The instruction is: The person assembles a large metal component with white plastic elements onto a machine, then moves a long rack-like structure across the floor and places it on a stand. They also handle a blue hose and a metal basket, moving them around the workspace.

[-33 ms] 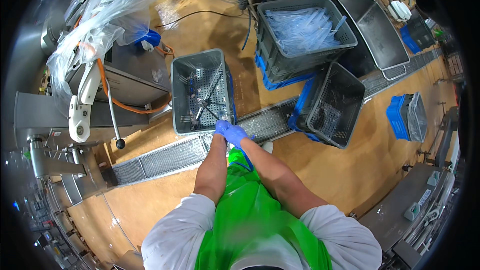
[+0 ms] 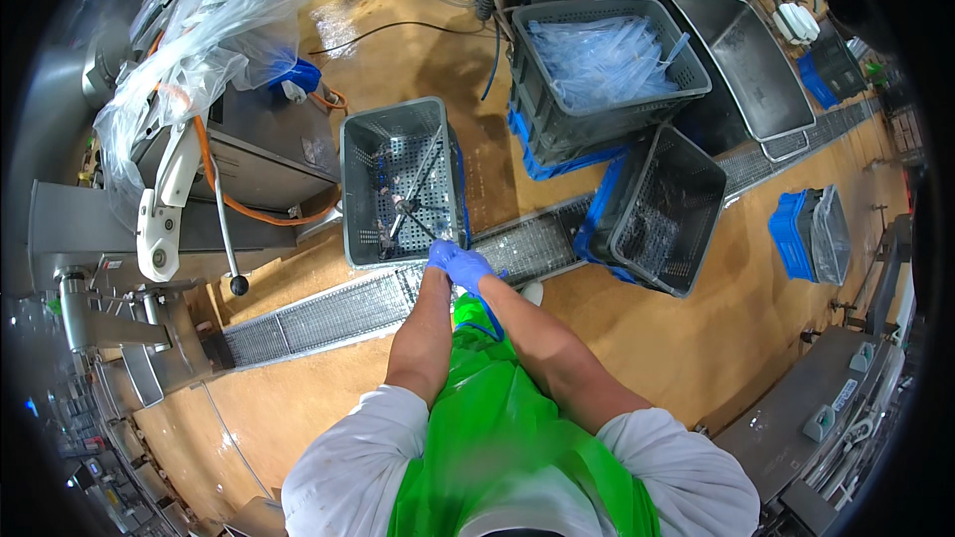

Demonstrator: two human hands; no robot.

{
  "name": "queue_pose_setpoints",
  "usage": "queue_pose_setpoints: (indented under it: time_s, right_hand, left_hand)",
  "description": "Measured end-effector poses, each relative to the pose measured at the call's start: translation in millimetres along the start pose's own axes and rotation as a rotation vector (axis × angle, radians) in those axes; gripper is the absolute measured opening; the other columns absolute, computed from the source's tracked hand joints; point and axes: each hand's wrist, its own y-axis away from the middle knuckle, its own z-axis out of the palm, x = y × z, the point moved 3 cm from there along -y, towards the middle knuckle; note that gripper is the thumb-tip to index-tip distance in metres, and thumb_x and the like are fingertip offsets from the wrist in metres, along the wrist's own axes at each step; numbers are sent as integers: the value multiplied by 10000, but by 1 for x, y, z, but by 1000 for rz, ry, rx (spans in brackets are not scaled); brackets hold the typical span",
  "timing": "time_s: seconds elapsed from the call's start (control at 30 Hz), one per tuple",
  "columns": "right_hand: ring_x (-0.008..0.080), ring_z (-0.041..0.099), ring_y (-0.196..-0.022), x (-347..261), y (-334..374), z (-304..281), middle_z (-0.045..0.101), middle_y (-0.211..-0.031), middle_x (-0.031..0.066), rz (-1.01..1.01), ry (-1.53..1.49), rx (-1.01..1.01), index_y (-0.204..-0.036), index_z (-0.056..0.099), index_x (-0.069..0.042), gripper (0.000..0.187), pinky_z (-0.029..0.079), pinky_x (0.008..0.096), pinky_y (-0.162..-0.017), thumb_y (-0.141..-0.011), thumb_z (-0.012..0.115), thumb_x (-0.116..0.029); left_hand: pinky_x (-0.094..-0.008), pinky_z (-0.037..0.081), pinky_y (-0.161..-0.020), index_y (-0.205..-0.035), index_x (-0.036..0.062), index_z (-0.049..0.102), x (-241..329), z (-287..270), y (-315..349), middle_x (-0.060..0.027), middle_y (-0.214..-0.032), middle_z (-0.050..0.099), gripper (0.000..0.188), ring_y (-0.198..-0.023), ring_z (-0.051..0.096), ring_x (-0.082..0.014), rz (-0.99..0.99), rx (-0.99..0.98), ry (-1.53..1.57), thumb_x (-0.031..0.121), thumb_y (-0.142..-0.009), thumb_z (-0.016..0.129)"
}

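Note:
My left hand [image 2: 440, 253] and my right hand [image 2: 468, 268], both in blue gloves, come together at the near rim of a grey perforated crate [image 2: 356, 179]. Both are closed. From them a thin dark rod [image 2: 423, 227] reaches down into the crate; the gripped end is hidden by the fingers. Inside lies a metal part with a long silver bar [image 2: 430, 161] and dark arms meeting at a hub. I cannot tell whether the rod is joined to it. Small bits are scattered on the crate floor. A blue hose or cord [image 2: 489, 316] loops below my right hand, against my green apron.
A metal floor drain [image 2: 328, 315] crosses beneath the crate. To the right stand stacked crates with clear plastic strips [image 2: 602, 55], a tilted grey crate [image 2: 667, 209], a steel tub [image 2: 746, 60] and a blue bin [image 2: 793, 232]. Plastic-draped machinery [image 2: 224, 30] stands left.

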Motion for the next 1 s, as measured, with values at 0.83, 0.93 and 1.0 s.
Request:
queue_pose_setpoints:
  time_s: [0.83,0.93,1.0]
  right_hand:
    - [445,572,-1008,-55,-69,-82,583,-1056,318,-84,279,3,-1224,374,26,489,445,491,-868,-794,504,-169]
    - [463,578,-978,-72,-95,-98,579,-1007,353,-67,351,-28,-1158,329,41,443,439,507,-859,-794,492,-151]
    - [479,585,-931,-92,-112,-102,580,-974,363,-115,355,-14,-1100,344,39,379,443,521,-835,-797,482,-143]
  left_hand:
    - [-409,411,-486,-732,122,622,153,44,28,-91,-651,575,241,-598,568,-236,68,118,98,197,-874,442]
    - [-414,436,-506,-822,-16,639,164,45,20,-143,-714,636,280,-592,579,-242,56,112,-864,197,-864,461]
    - [-428,430,-557,-806,-34,625,162,37,31,-161,-709,624,338,-614,571,-262,156,192,-701,249,-884,459]
